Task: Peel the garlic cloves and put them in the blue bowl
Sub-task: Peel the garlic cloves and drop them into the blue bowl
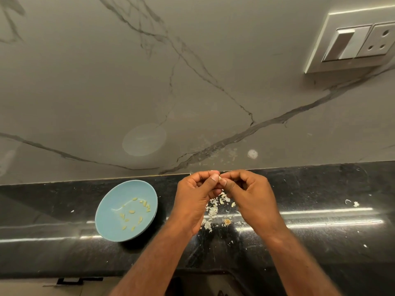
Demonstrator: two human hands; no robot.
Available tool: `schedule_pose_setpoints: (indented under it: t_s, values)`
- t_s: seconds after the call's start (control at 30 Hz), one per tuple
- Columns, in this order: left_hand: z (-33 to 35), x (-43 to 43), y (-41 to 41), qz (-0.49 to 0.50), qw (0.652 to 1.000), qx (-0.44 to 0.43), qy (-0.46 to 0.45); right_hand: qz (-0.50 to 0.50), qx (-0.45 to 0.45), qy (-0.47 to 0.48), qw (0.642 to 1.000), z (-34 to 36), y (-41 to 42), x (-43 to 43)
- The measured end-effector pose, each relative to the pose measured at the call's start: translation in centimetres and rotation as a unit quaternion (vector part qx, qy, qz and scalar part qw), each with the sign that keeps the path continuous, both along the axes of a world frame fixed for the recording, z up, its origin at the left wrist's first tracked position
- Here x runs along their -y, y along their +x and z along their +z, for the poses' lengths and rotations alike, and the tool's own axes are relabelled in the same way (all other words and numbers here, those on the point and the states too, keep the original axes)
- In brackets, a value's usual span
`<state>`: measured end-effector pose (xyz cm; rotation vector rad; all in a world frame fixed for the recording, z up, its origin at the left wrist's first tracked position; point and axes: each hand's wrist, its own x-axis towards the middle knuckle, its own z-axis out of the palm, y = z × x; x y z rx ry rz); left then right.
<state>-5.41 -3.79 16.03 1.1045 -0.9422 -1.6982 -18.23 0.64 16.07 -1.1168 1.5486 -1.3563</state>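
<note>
Blue bowl (106,221): one counted on table (320,242). Peeled cloves (131,211) in bowl: about twelve made out; exact count not settled where bunched. Hands: two, left hand (192,197) and right hand (252,195). Garlic clove (219,178): one, pinched between both. Peel scraps (212,211): too many to be counted. Root stub (227,221): one. Wall plate (318,39): one, with one switch (345,44), one socket (378,40).
</note>
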Motion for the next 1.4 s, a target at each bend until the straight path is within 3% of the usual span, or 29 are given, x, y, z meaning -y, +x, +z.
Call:
schedule_pose_setpoints:
  t_s: [0.13, 0.53, 0.67, 0.83, 0.93, 1.23, 1.4]
  values:
    - [0.3, 0.0, 0.2, -0.018, 0.999, -0.006, -0.039, 0.004, 0.133, 0.007, 0.991, 0.3, -0.1, 0.2]
    - [1.0, -0.1, 0.1, 0.02, 0.974, 0.171, -0.144, -0.001, 0.301, 0.0, 0.954, 0.8, 0.0, 0.2]
    - [0.9, 0.0, 0.4, 0.011, 0.955, 0.239, -0.175, -0.036, 0.25, -0.012, 0.968, 0.7, 0.0, 0.3]
    - [1.5, -0.5, 0.1, -0.044, 0.968, 0.177, -0.17, -0.03, 0.154, -0.019, 0.987, 0.8, -0.3, 0.1]
    - [1.1, -0.3, 0.2, -0.024, 0.963, 0.19, -0.189, -0.023, 0.101, -0.01, 0.995, 0.8, -0.1, 0.0]
    - [0.5, -0.1, 0.7, -0.051, 0.957, 0.193, -0.21, -0.011, 0.184, 0.041, 0.982, 1.1, -0.7, 0.0]
    - [0.6, 0.2, 0.9, -0.064, 0.961, 0.182, -0.199, -0.019, 0.106, 0.037, 0.993, 1.3, -0.5, -0.1]
